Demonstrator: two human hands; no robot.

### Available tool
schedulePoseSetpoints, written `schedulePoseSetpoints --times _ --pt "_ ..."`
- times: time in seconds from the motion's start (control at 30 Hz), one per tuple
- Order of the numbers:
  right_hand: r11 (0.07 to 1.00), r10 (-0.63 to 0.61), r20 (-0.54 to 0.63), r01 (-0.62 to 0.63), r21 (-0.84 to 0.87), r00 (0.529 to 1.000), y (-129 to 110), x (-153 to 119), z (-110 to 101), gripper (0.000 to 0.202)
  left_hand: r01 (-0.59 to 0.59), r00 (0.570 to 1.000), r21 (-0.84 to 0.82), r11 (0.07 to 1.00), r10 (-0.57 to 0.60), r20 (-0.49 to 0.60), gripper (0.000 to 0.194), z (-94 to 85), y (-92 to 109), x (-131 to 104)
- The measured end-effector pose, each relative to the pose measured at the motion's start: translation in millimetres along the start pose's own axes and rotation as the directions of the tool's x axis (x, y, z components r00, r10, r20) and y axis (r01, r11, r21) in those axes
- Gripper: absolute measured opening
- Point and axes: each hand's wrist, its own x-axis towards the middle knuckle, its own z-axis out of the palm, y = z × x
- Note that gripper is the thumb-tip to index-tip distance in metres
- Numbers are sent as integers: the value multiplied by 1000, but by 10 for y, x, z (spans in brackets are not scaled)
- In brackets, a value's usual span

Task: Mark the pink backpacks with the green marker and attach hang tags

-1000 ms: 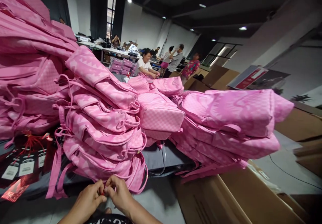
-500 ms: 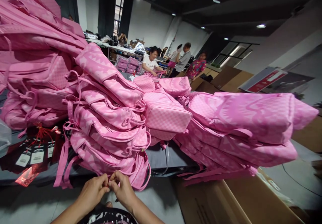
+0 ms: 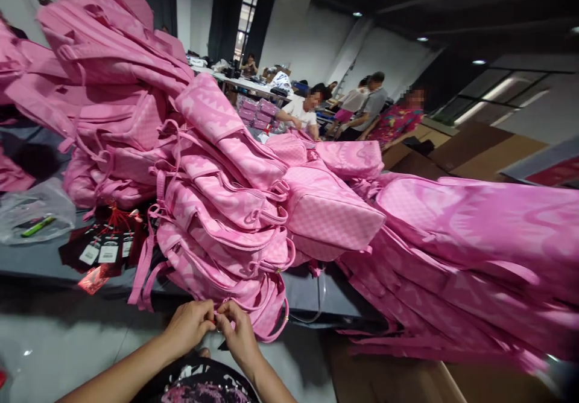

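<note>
My left hand (image 3: 192, 326) is closed in a pinch just in front of the lowest backpack in the near stack. Fingertip to fingertip with it, my right hand (image 3: 239, 332) pinches too. A tiny bit of red shows at the fingertips; what they hold is too small to make out. Right behind my hands rises a stack of pink patterned backpacks (image 3: 226, 234), their straps and handle loops hanging toward me. To the left on the dark table lies a bunch of black hang tags (image 3: 108, 249) with white barcode labels and red strings (image 3: 118, 215).
More pink backpacks (image 3: 122, 110) are heaped at the left, and another pile (image 3: 479, 234) spreads to the right. A clear plastic bag (image 3: 38, 213) with a green pen-like item lies far left. Below right stands an open cardboard box (image 3: 389, 373). Several people work behind.
The camera view has turned left, so the piles sit further right and the plastic bag shows fully. My hands stay pinched close together at the lowest backpack, slightly further apart at the fingertips.
</note>
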Motion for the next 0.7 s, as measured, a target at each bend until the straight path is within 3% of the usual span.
schedulePoseSetpoints --times 0.1,0.23,0.4,0.6,0.7 --pt "1000 -11 28 11 9 1000 45 -1 -21 15 -14 999 -53 999 17 43 13 2 -3 -13" --pt "1000 -6 84 6 6 996 116 26 -58 26 -15 999 -57 998 13 -34 10 -33 -21 0" --pt "999 16 80 -12 -49 997 157 22 -58 34 -69 998 -68 995 68 -13 11 -36 -49 11" --pt "994 -41 44 45 -99 998 169 25 -57 36 -92 986 -139 986 71 -153 11 95 -107 -18" --pt "984 -55 -19 51 -172 998 254 13 -115 37 -2 954 -231 973 -67 -291 20 -96 -341 -25"
